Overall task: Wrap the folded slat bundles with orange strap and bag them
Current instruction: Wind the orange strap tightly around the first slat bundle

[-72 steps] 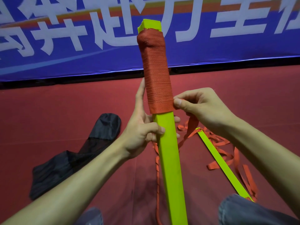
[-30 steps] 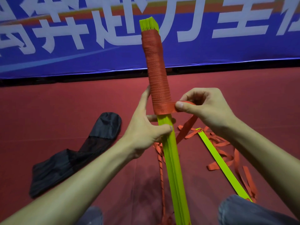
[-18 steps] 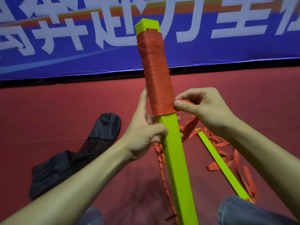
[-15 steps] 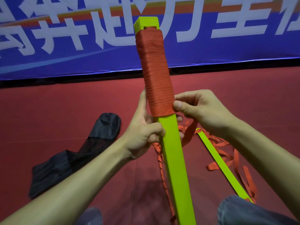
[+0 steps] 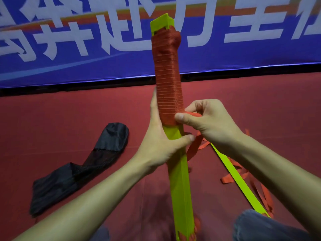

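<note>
Since a moment ago the slat bundle [image 5: 180, 180], upright above the red floor [image 5: 69, 110], has turned in the left hand [image 5: 161, 146], whose fingers grip its bare green shaft. The right hand [image 5: 212, 122] pinches the orange strap [image 5: 167, 80] at the wrap's lower edge, so wrapping seems about half done. The black bag [image 5: 83, 167] lies at the floor's left, and a blue banner [image 5: 86, 49] lines its far edge.

- Slat bundle [image 5: 180, 180]: yellow-green, upright, upper half wound in orange strap [image 5: 167, 80].
- Black bag [image 5: 76, 171]: lying crumpled on the floor, left.
</note>
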`<control>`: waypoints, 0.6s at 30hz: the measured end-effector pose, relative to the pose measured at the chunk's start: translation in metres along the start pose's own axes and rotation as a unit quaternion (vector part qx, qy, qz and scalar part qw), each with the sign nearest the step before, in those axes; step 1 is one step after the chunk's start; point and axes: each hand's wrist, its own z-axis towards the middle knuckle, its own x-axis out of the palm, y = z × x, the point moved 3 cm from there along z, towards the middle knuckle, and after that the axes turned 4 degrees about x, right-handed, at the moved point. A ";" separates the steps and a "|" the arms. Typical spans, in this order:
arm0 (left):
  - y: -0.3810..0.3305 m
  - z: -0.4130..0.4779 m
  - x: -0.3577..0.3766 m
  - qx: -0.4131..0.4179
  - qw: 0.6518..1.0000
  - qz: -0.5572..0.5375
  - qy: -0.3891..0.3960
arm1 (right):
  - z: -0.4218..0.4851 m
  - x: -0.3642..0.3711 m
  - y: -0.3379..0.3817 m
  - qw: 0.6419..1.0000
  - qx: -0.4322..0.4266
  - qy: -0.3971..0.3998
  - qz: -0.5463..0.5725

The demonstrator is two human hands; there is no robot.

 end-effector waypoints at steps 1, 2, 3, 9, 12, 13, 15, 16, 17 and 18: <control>0.002 0.000 -0.001 -0.002 1.000 0.013 -0.009 | 0.000 0.001 0.000 1.000 0.001 -0.008 -0.002; 0.002 0.001 -0.002 -0.001 0.999 0.031 -0.017 | 0.000 0.002 0.000 1.000 0.000 -0.018 -0.007; 0.002 0.001 -0.003 0.001 0.998 0.057 -0.021 | 0.000 0.002 0.000 1.000 -0.005 -0.026 -0.014; 0.000 0.003 -0.013 -0.008 0.990 0.134 -0.040 | 0.003 0.002 -0.002 0.997 -0.012 -0.046 -0.067; 0.001 0.004 -0.017 -0.010 0.994 0.107 -0.037 | 0.004 -0.003 -0.002 0.997 -0.022 -0.030 -0.072; 0.002 0.004 -0.018 -0.012 0.995 0.098 -0.034 | 0.005 -0.006 -0.003 0.997 -0.026 -0.027 -0.072; 0.002 0.002 -0.018 -0.020 0.997 0.075 -0.020 | 0.008 -0.011 -0.005 0.996 -0.030 -0.026 -0.085; 0.002 0.001 -0.017 -0.023 0.998 0.059 -0.011 | 0.009 -0.013 -0.006 0.995 -0.032 -0.027 -0.095; 0.001 0.000 -0.016 -0.029 0.999 0.041 -0.001 | 0.009 -0.016 -0.008 0.994 -0.033 -0.027 -0.104; 0.001 -0.001 -0.015 -0.034 0.999 0.022 0.006 | 0.010 -0.019 -0.009 0.993 -0.033 -0.031 -0.107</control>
